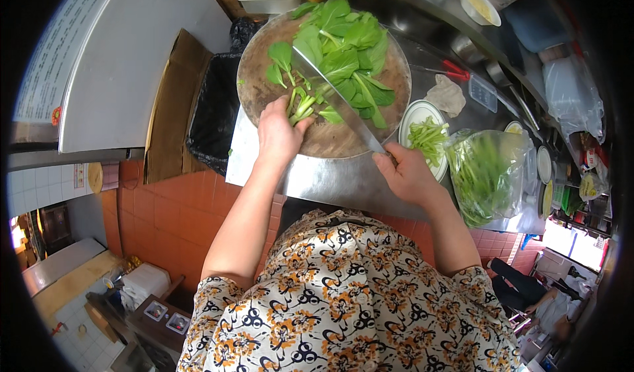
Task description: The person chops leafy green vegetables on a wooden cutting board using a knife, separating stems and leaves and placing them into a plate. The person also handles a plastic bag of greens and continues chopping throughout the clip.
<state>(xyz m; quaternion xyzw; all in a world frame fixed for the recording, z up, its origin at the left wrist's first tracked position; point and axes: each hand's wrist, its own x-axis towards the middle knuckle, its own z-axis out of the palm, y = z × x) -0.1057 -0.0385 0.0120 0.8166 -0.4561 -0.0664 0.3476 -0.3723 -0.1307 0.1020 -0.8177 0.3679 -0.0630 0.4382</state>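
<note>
A round wooden chopping board (327, 142) lies on the steel counter before me. My left hand (282, 129) grips the pale stems of a leafy green vegetable (303, 105) at the board's lower left. In my right hand (408, 174), beyond the lower right rim, is the handle of a long-bladed kitchen knife (346, 110). Its blade slants up and left across the board, beside the held stems. Loose green leaves (351, 50) are heaped behind the blade, and a few small ones (280, 57) lie to its left.
Right of the board stand an oval plate of cut stems (427, 139) and a plastic bag of green vegetables (488, 174). A cloth (445, 96) and a red-handled tool (454, 70) lie behind them. Left are a black-lined bin (215, 114) and cardboard (171, 109). A person (525, 285) is far right.
</note>
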